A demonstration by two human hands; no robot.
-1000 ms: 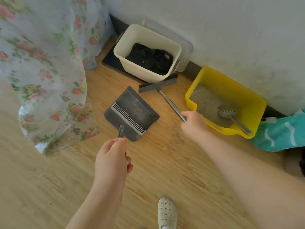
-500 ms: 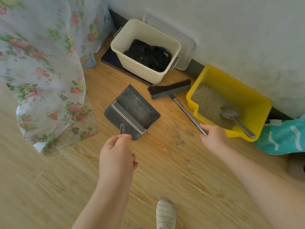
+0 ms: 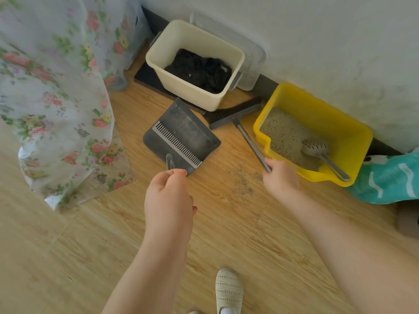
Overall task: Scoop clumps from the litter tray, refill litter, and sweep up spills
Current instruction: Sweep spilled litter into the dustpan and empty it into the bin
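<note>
A yellow litter tray with grey litter stands against the wall at right; a grey slotted scoop lies in it. My right hand grips the metal handle of a dark brush, whose head rests between the cream bin and the tray. My left hand holds the handle of a grey dustpan lying flat on the wood floor. A patch of spilled litter lies on the floor between my hands.
A cream bin lined with a black bag stands by the wall, a clear lid behind it. A floral curtain hangs at left. Teal cloth lies at right. My slippered foot is below.
My right hand has moved the brush to the right, its head shifting from in front of the bin to beside the yellow tray. The dustpan has stayed in place.
</note>
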